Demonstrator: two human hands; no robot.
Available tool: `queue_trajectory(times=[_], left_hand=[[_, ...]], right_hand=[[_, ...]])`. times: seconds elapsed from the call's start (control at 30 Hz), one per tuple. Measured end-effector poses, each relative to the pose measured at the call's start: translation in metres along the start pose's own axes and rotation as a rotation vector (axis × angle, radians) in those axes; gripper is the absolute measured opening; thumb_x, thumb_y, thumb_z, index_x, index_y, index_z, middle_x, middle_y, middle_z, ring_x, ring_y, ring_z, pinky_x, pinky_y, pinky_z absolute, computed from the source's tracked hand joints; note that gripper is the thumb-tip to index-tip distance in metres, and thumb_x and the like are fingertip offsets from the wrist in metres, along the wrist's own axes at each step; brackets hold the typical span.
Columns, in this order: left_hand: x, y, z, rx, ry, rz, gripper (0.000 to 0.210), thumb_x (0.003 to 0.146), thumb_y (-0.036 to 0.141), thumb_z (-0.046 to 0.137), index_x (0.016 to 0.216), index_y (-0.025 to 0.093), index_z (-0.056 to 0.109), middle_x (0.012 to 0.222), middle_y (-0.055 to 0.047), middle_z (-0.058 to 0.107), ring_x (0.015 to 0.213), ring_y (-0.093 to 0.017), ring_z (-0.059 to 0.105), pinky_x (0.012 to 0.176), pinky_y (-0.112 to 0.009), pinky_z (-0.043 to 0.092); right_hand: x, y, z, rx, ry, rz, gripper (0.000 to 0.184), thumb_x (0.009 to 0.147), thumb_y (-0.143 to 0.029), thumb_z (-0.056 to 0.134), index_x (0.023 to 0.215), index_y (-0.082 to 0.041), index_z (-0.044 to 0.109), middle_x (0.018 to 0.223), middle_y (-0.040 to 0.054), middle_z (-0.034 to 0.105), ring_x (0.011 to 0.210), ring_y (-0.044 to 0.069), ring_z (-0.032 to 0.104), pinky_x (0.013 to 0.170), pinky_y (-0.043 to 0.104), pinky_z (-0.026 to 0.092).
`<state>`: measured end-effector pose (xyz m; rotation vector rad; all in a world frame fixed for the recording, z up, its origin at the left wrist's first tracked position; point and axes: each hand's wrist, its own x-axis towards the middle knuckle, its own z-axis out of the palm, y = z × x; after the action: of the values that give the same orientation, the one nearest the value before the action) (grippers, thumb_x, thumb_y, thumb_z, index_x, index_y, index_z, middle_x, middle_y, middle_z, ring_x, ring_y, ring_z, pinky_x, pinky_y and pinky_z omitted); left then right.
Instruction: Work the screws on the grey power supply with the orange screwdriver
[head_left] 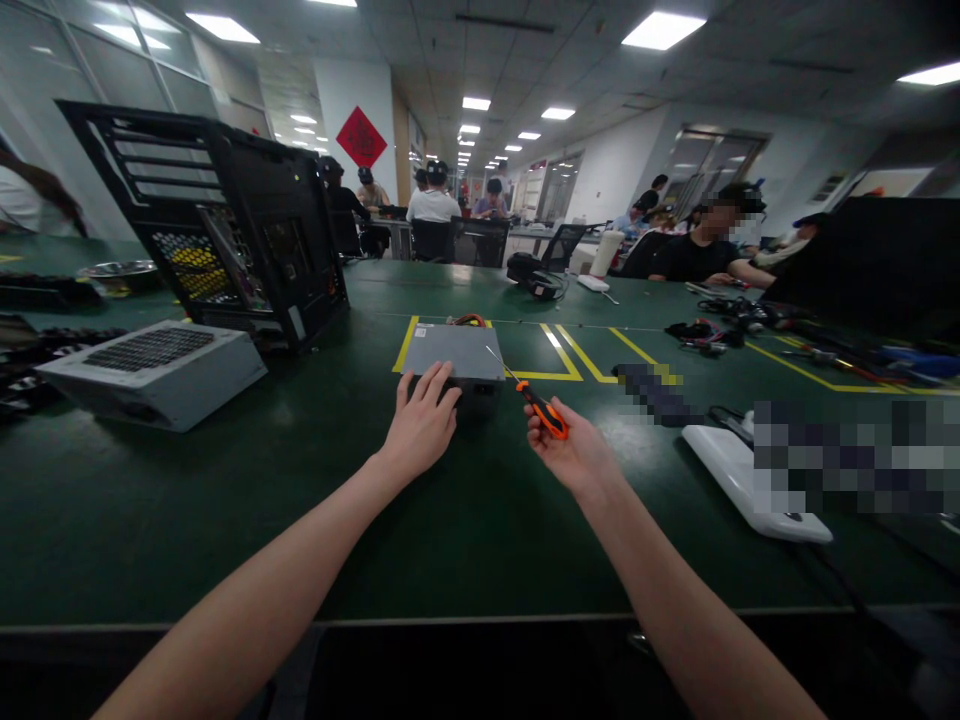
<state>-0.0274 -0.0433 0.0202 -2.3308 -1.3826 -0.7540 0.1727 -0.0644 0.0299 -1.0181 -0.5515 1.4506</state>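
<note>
A grey computer power supply (457, 348) lies on the green table in front of me, its dark end with a socket facing me and coloured wires (471, 320) behind it. My left hand (424, 415) rests on its near left edge, fingers stretched out over the top and holding nothing. In my right hand (574, 445) is a screwdriver (545, 410) with an orange and black handle, fingers wrapped round it. Its thin shaft points up and left, the tip appearing near the power supply's right side; whether it touches cannot be told.
To the left stand a black computer case (277, 240) and a second power supply (154, 365) with a grille. At right lie a white flat device (742, 480), a cable pile (720, 320) and a dark monitor (877, 270). Yellow tape (544, 377) marks the table (465, 540). A person (701, 250) sits across.
</note>
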Motion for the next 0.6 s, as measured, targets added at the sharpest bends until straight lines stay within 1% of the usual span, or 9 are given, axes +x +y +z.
queue_trajectory(times=[0.07, 0.13, 0.27, 0.33, 0.4, 0.43, 0.5, 0.6], left_hand=[[0.000, 0.000, -0.001, 0.003, -0.010, -0.004, 0.029, 0.084, 0.021, 0.040, 0.109, 0.018, 0.055, 0.137, -0.012, 0.037, 0.129, -0.025, 0.028, 0.103, -0.048, 0.022], [0.000, 0.002, -0.003, 0.009, -0.018, -0.015, 0.029, 0.085, 0.022, 0.039, 0.109, 0.017, 0.055, 0.137, -0.013, 0.038, 0.129, -0.025, 0.029, 0.100, -0.048, 0.025], [-0.005, 0.006, -0.013, 0.013, -0.037, -0.024, 0.029, 0.086, 0.024, 0.038, 0.110, 0.017, 0.054, 0.136, -0.013, 0.039, 0.128, -0.025, 0.030, 0.098, -0.048, 0.027], [-0.012, 0.008, -0.021, 0.012, -0.047, -0.023, 0.029, 0.086, 0.025, 0.039, 0.109, 0.018, 0.054, 0.136, -0.013, 0.039, 0.128, -0.025, 0.031, 0.097, -0.048, 0.028], [-0.021, 0.010, -0.030, 0.014, -0.054, -0.025, 0.028, 0.086, 0.025, 0.040, 0.109, 0.018, 0.054, 0.136, -0.013, 0.040, 0.127, -0.025, 0.031, 0.097, -0.047, 0.028], [-0.027, 0.011, -0.035, 0.015, -0.055, -0.028, 0.027, 0.086, 0.025, 0.041, 0.109, 0.019, 0.054, 0.135, -0.013, 0.040, 0.127, -0.025, 0.032, 0.097, -0.046, 0.028], [-0.042, 0.013, -0.047, 0.019, -0.047, -0.047, 0.026, 0.085, 0.024, 0.042, 0.108, 0.019, 0.055, 0.134, -0.012, 0.042, 0.126, -0.025, 0.034, 0.096, -0.046, 0.028], [-0.066, 0.015, -0.063, 0.025, -0.023, -0.069, 0.024, 0.085, 0.023, 0.043, 0.105, 0.019, 0.056, 0.133, -0.011, 0.044, 0.125, -0.024, 0.037, 0.095, -0.044, 0.029]], right_hand=[[0.015, 0.000, 0.004, 0.010, -0.001, 0.014, 0.022, 0.087, -0.028, 0.043, 0.082, -0.015, 0.061, 0.075, 0.0054, 0.066, 0.056, 0.009, 0.059, 0.051, 0.021, 0.052], [0.029, -0.001, 0.009, 0.022, 0.001, 0.007, 0.021, 0.088, -0.025, 0.041, 0.083, -0.016, 0.059, 0.076, 0.0040, 0.066, 0.058, 0.008, 0.059, 0.052, 0.019, 0.052], [0.057, -0.002, 0.018, 0.022, 0.042, -0.032, 0.022, 0.091, -0.018, 0.035, 0.084, -0.017, 0.056, 0.076, 0.0011, 0.064, 0.060, 0.007, 0.059, 0.054, 0.018, 0.051], [0.070, 0.004, 0.023, 0.000, 0.068, -0.037, 0.018, 0.090, -0.023, 0.040, 0.091, -0.014, 0.055, 0.080, 0.0012, 0.062, 0.062, 0.007, 0.058, 0.054, 0.021, 0.050], [0.077, 0.015, 0.029, -0.042, 0.069, -0.030, 0.023, 0.087, -0.032, 0.047, 0.098, -0.013, 0.055, 0.086, 0.0026, 0.060, 0.067, 0.010, 0.058, 0.058, 0.025, 0.050], [0.079, 0.021, 0.032, -0.066, 0.056, -0.029, 0.026, 0.085, -0.034, 0.049, 0.097, -0.013, 0.055, 0.086, 0.0027, 0.060, 0.067, 0.010, 0.058, 0.058, 0.026, 0.050], [0.078, 0.035, 0.038, -0.112, 0.016, -0.037, 0.028, 0.079, -0.039, 0.057, 0.088, -0.013, 0.058, 0.075, 0.0010, 0.060, 0.059, 0.009, 0.056, 0.053, 0.024, 0.047], [0.070, 0.048, 0.048, -0.164, -0.052, -0.058, 0.033, 0.065, -0.045, 0.068, 0.075, -0.014, 0.060, 0.058, -0.0021, 0.057, 0.047, 0.008, 0.049, 0.044, 0.021, 0.040]])
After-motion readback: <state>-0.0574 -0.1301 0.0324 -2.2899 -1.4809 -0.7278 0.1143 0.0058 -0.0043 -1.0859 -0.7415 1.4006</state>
